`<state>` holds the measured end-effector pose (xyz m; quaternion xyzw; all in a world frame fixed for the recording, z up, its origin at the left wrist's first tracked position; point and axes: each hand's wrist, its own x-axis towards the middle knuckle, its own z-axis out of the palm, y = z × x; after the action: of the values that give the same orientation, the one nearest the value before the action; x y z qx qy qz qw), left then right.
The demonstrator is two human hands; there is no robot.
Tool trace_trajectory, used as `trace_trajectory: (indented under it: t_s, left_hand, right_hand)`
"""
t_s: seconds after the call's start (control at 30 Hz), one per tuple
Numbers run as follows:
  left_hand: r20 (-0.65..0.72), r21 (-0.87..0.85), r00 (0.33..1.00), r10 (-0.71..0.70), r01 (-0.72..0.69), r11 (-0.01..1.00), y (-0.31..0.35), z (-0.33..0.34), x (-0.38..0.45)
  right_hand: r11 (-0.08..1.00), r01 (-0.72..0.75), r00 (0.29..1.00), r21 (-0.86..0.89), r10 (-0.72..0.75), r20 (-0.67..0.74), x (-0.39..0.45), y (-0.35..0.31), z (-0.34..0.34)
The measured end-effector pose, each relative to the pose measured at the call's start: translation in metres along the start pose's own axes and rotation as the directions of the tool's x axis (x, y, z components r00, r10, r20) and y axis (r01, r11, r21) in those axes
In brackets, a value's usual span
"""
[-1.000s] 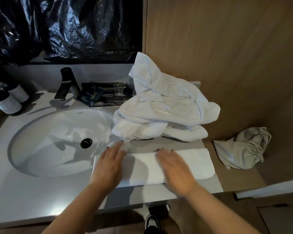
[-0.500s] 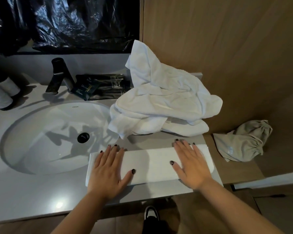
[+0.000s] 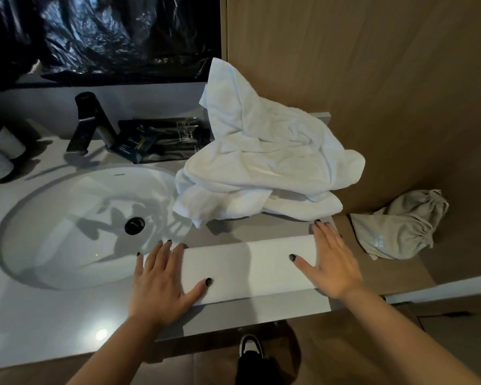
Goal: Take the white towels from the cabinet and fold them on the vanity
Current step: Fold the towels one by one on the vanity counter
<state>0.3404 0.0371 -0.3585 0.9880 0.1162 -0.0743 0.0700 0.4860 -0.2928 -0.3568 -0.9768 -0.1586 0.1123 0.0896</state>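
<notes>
— Head view, biggest first: what fills it?

— A grey stone vanity top (image 3: 67, 323) with an oval white sink basin (image 3: 67, 229) sunk into it, a tan wooden wall panel (image 3: 372, 65) to the right and crinkled black plastic sheeting (image 3: 109, 31) across the back.

— And the towels?

— A rumpled heap of white terry towels (image 3: 264, 159) sits at the back right corner of the vanity, leaning on the panel. In front of it, near the front edge, lies a long folded white towel strip (image 3: 250, 268), flat.

— Where are the hands on it?

— The left hand (image 3: 161, 282) lies flat over the strip's left end, fingers straight and spread, fingertips reaching past its far edge, thumb stretched out on the cloth. The right hand (image 3: 333, 262) lies flat over the right end, fingers straight and close together, pointing toward the heap, thumb out across the towel. Neither one curls round anything.

— Smaller things?

— A crumpled beige drawstring cloth bag (image 3: 400, 226) on the lower wooden ledge to the right, a matte black faucet (image 3: 89, 120) behind the basin, dark amenity packets (image 3: 161, 137) beside it.
</notes>
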Motion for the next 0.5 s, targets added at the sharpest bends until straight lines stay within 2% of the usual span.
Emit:
trace_trajectory:
  t_s: [0.1,0.17,0.27,0.33,0.4,0.43,0.5]
  left_hand:
    - [0.041,0.075,0.999,0.009,-0.012,0.997,0.004,-0.007,0.002]
    - [0.080,0.110,0.995,0.056,-0.065,0.992,0.008,-0.014,0.006]
    - [0.151,0.091,0.966,0.209,-0.224,0.970,0.028,-0.022,0.019]
    - [0.162,-0.019,0.940,0.299,-0.300,0.954,0.051,-0.028,0.032]
    - [0.143,-0.115,0.926,0.350,-0.336,0.935,0.077,-0.032,0.046]
    - [0.139,-0.161,0.921,0.364,-0.341,0.926,0.088,-0.033,0.053]
    - [0.151,-0.256,0.916,0.372,-0.327,0.910,0.104,-0.033,0.064]
  right_hand:
    - [0.999,0.024,0.999,0.023,-0.025,0.027,0.000,0.003,-0.009]
    - [1.000,0.019,1.000,0.017,-0.019,-0.006,-0.005,-0.001,-0.009]
    - [0.984,-0.015,0.976,0.180,0.053,-0.211,-0.023,-0.016,-0.007]
    - [0.934,-0.036,0.909,0.356,0.178,-0.376,-0.042,-0.028,-0.003]
    - [0.839,-0.062,0.829,0.541,0.345,-0.440,-0.064,-0.042,0.004]
    - [0.759,-0.073,0.806,0.647,0.427,-0.410,-0.073,-0.048,0.007]
    - [0.531,-0.129,0.800,0.838,0.555,-0.229,-0.087,-0.057,0.013]
